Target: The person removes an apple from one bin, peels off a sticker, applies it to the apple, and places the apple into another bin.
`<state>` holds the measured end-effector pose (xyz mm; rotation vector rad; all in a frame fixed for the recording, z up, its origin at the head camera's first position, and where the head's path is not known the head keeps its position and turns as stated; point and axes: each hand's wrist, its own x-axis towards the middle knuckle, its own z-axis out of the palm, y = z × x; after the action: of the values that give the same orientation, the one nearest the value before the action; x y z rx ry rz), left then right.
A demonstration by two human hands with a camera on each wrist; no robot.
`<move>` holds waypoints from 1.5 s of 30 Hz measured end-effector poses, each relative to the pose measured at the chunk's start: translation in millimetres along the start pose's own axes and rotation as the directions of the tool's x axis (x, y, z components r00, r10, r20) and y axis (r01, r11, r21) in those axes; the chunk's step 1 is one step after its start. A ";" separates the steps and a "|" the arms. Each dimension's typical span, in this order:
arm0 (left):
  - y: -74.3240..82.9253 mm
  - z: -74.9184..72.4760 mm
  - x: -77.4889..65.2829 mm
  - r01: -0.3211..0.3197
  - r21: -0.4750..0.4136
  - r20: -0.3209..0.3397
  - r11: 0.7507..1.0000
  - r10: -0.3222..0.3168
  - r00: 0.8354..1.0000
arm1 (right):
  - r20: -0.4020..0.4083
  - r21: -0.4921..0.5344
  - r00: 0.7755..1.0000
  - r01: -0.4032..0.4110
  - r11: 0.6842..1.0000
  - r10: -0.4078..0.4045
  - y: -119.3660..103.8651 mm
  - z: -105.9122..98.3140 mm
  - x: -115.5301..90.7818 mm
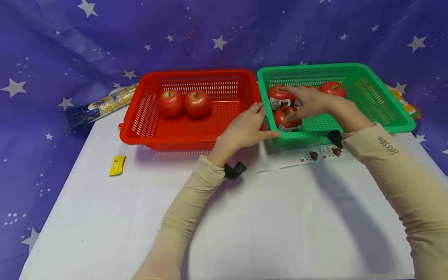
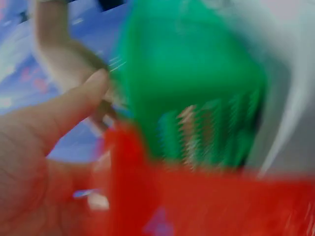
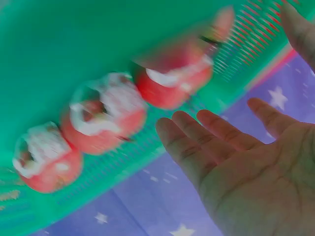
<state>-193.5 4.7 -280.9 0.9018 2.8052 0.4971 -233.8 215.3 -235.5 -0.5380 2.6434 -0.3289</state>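
My left hand (image 1: pixel 241 130) is at the right side of a red basket (image 1: pixel 168 139), where it meets a green basket (image 1: pixel 350 67). Its thumb reaches out over the green rim, and the other fingers lie relaxed along the red side. My right hand (image 1: pixel 311 102) hovers over the green basket with fingers spread and nothing held. Under it are red apples, one at the front (image 1: pixel 287 116) and one behind (image 1: pixel 279 92), both bearing white labels. Farther right in that basket lies another apple (image 1: pixel 333 89). Two apples (image 1: pixel 198 104) sit together in the red basket.
A strip of printed labels (image 1: pixel 313 155) lies before the green basket. A small yellow packet (image 1: pixel 117 165) is at the table's left. A pasta packet (image 1: pixel 105 104) leans behind the red basket, and an orange packet (image 1: pixel 406 103) shows behind the green one.
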 end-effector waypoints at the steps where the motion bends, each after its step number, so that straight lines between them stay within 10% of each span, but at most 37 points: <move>1: -6.6 -8.4 -8.5 -0.002 -0.014 0.045 1.000 0.003 0.999 | -0.006 -0.004 1.000 0.000 1.000 0.000 -5.9 -6.4 -0.7; 5: -46.6 -46.5 -59.2 0.026 -0.080 0.164 0.996 -0.012 0.986 | -0.019 0.004 0.999 0.038 0.999 -0.038 -35.3 -26.6 5.2; 9: -98.2 -82.0 -115.7 0.171 -0.117 0.078 0.978 -0.163 0.984 | -0.038 0.008 0.996 0.085 0.996 -0.085 -72.1 -37.8 26.4; 13: -142.1 -97.9 -147.1 0.381 -0.189 -0.024 0.905 -0.392 0.920 | -0.057 0.019 0.985 0.165 0.986 -0.163 -104.1 -39.3 62.2; 17: -168.0 -92.1 -150.9 0.472 -0.226 0.021 0.852 -0.480 0.877 | 0.023 0.087 0.982 0.183 0.979 -0.185 -127.1 -32.9 102.1; 23: -173.9 -85.4 -149.0 0.475 -0.242 0.026 0.846 -0.484 0.875 | 0.146 0.240 0.988 0.013 0.971 -0.049 -148.3 -15.6 144.4; 27: -167.8 -86.0 -150.9 0.470 -0.222 0.034 0.854 -0.475 0.879 | 0.168 0.185 0.983 0.039 0.982 -0.071 -155.3 11.4 160.4; 33: -157.4 -86.4 -149.2 0.457 -0.231 0.029 0.859 -0.464 0.886 | 0.171 0.267 0.985 -0.060 0.962 0.014 -152.7 35.3 159.3; 45: -160.9 -87.7 -147.6 0.471 -0.236 0.053 0.850 -0.473 0.879 | 0.384 0.121 0.923 -0.053 0.991 0.003 -155.4 28.0 138.4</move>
<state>-182.2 -228.3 -250.1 0.1425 2.7448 0.7357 -287.6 14.0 -261.7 -0.4672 2.2311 -0.3444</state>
